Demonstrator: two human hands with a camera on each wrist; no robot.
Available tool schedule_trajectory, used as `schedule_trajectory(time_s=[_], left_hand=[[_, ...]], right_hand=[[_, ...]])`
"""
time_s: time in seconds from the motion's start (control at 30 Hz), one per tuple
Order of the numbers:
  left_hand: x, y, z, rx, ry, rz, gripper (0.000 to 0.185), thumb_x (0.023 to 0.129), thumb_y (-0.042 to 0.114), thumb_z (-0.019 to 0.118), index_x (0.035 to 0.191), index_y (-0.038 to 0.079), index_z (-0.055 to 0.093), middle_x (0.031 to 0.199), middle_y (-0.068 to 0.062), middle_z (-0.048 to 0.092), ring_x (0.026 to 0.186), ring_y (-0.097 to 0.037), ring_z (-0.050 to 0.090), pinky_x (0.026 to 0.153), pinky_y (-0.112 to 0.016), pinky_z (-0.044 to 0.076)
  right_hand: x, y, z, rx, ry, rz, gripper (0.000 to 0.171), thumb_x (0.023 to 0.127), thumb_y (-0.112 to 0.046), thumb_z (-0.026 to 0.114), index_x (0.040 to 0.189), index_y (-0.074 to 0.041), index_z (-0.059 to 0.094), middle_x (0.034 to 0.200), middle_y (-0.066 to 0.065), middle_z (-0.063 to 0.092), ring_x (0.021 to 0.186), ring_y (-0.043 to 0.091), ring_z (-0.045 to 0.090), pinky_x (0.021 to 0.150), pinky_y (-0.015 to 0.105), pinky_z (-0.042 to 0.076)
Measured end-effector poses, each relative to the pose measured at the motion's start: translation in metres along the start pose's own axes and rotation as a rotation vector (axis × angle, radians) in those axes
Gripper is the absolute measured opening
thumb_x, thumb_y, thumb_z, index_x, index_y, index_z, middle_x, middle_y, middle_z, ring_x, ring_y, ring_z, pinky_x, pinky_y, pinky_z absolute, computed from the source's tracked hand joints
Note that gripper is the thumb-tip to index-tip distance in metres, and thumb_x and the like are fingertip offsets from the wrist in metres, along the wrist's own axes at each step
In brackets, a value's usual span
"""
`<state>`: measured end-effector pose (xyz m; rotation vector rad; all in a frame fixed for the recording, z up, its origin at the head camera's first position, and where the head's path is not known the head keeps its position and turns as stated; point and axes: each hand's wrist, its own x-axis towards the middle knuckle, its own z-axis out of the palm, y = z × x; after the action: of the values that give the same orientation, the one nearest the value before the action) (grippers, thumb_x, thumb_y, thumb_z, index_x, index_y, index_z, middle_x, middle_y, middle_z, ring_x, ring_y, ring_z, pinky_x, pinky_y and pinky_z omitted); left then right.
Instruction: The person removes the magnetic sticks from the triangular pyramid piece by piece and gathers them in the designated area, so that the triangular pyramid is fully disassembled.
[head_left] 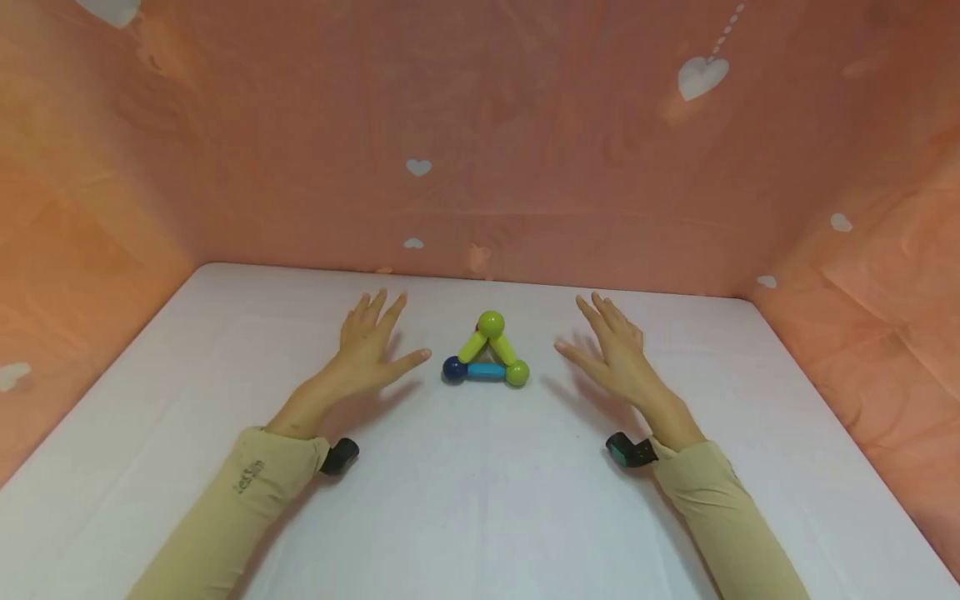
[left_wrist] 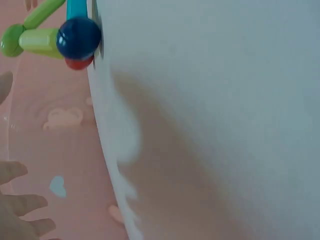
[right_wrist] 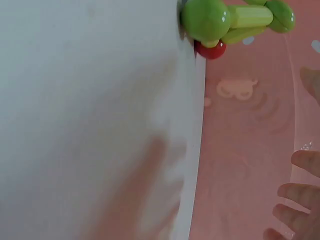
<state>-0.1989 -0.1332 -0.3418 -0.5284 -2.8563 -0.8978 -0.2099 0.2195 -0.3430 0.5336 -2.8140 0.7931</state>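
Observation:
Between the two hands, a small toy structure of balls and rods [head_left: 487, 372] stands on the white table. In the head view its green top ball [head_left: 491, 323] sits over two yellow-green rods, with a dark blue ball [head_left: 454, 369] at the left foot and a green ball [head_left: 517, 372] at the right. A red ball [right_wrist: 211, 49] shows behind in the right wrist view. To the left, my left hand [head_left: 367, 350] has its fingers spread, thumb pointing at the blue ball without contact. My right hand [head_left: 613, 354] mirrors it on the right, fingers spread, holding nothing.
The white table [head_left: 480, 517] runs back to an orange-pink sheet [head_left: 480, 125] with pale hearts, which also rises at both sides. A black device [head_left: 340, 457] is on the left wrist and another black device [head_left: 630, 452] on the right.

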Motion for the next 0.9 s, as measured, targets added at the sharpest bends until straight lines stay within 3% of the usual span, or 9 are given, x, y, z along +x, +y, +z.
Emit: schedule_trajectory(time_s=[0.33, 0.57, 0.9], left_hand=[[0.005, 0.003, 0.012, -0.178, 0.011, -0.003, 0.075, 0.087, 0.029, 0.069, 0.146, 0.000, 0.033, 0.148, -0.028, 0.032, 0.138, -0.043, 0.029, 0.111, -0.059, 0.025], [0.007, 0.006, 0.017, -0.239, 0.048, -0.003, 0.066, 0.086, 0.026, 0.071, 0.141, 0.002, 0.043, 0.140, -0.023, 0.047, 0.125, -0.041, 0.047, 0.104, -0.055, 0.038], [0.013, 0.014, 0.026, -0.355, 0.047, 0.026, 0.055, 0.083, 0.016, 0.074, 0.131, -0.003, 0.052, 0.130, -0.024, 0.054, 0.115, -0.040, 0.057, 0.098, -0.049, 0.047]], right_hand=[[0.006, -0.013, 0.008, 0.120, 0.012, -0.008, 0.067, 0.095, -0.035, 0.058, 0.149, -0.008, 0.032, 0.155, 0.019, 0.026, 0.143, 0.036, 0.023, 0.115, 0.056, 0.020], [0.009, -0.020, 0.013, 0.192, 0.035, -0.040, 0.065, 0.093, -0.029, 0.063, 0.146, -0.005, 0.036, 0.150, 0.016, 0.036, 0.133, 0.033, 0.040, 0.102, 0.048, 0.043], [0.013, -0.034, 0.020, 0.270, 0.043, -0.052, 0.063, 0.089, -0.024, 0.069, 0.143, -0.005, 0.041, 0.143, 0.016, 0.046, 0.124, 0.032, 0.049, 0.095, 0.045, 0.048]])
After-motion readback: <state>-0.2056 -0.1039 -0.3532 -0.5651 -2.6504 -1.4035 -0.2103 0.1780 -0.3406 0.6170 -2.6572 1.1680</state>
